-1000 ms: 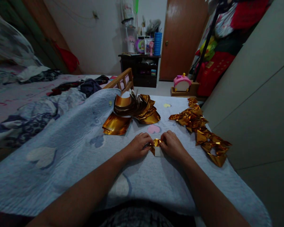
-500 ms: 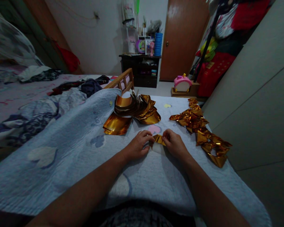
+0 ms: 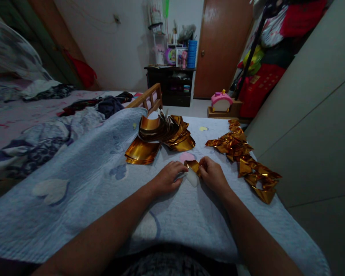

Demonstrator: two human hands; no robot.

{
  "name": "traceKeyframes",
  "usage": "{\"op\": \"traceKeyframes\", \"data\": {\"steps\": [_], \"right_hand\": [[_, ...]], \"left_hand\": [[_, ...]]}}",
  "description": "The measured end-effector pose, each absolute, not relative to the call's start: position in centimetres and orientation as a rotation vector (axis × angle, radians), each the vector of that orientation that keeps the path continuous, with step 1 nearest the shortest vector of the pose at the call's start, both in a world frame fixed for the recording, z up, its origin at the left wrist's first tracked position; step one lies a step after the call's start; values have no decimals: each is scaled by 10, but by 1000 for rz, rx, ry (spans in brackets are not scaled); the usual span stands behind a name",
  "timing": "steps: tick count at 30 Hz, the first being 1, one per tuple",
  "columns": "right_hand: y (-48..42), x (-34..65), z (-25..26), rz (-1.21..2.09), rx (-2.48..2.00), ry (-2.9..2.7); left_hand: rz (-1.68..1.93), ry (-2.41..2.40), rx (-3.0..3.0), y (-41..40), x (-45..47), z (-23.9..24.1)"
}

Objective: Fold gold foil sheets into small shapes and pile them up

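Between my two hands is a small sheet of gold foil paper [image 3: 193, 166], partly folded, with its whitish back showing on the near side. My left hand [image 3: 170, 177] has its fingertips closed on the sheet's left edge. The right end is pinched between the thumb and fingers of my right hand [image 3: 211, 174]. Beyond my left hand lies a fanned, curled stack of gold foil sheets [image 3: 143, 150]. To the right, a row of folded gold foil pieces [image 3: 232, 145] runs along the quilt's edge.
A pale blue quilt [image 3: 97, 191] with heart patterns covers the surface under my hands. A wooden rail [image 3: 145, 97] stands behind the stack. A white cabinet [image 3: 313, 115] rises close on the right. A bed with rumpled clothes [image 3: 83, 119] is at the left.
The gold strip has opened out somewhat between my hands, and more of its whitish back shows. Both hands have shifted only slightly. The stack and the folded pieces have not moved.
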State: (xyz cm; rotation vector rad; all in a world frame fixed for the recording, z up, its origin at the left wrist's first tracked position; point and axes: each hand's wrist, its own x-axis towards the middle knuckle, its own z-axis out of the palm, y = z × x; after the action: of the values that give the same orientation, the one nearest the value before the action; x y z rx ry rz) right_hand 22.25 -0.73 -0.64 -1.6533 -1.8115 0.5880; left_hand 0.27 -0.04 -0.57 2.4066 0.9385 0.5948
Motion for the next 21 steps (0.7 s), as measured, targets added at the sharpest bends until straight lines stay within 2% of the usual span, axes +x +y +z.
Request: {"op": "traceKeyframes", "data": {"steps": [7, 15, 21], "right_hand": [[-10, 222, -7, 357, -1758, -2009], [-11, 224, -6, 385, -1761, -2089], [-10, 223, -10, 253, -1827, -2080]], "left_hand": [[560, 927, 2421, -2, 3, -3], [581, 870, 2438, -2, 4, -3], [631, 834, 2453, -3, 8, -7]]}}
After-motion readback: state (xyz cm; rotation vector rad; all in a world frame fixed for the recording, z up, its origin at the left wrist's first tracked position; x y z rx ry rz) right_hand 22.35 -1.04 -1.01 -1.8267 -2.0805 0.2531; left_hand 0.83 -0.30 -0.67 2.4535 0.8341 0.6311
